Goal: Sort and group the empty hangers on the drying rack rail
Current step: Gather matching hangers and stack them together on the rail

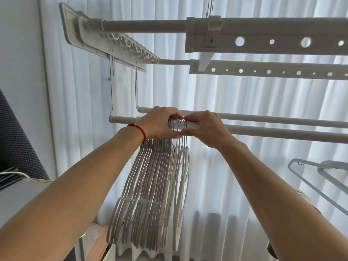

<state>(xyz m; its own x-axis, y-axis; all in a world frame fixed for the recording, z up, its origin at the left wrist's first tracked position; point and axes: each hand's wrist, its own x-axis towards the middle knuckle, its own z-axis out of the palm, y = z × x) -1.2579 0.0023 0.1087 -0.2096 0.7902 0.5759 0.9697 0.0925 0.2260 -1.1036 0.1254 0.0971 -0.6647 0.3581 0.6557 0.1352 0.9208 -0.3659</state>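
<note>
Frame centre: my left hand [160, 122] and right hand [203, 127] pinch thin metal hanger hooks [178, 124] between them on the white horizontal rail [282, 131]; white plastic hangers [150, 194] hang below.

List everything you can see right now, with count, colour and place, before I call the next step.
Pale plastic hangers with metal hooks: bunched, count unclear, on near round rail, centre.
White round rails: two, low, crossing centre to right.
White perforated rack bars: two, top right.
Pale blue hangers: at least two, right edge.
White sheer curtain: behind everything.
Red string bracelet: one, left wrist.
Left hand: on hooks, fingers curled over the rail.
Right hand: pinching hooks from right.
</note>
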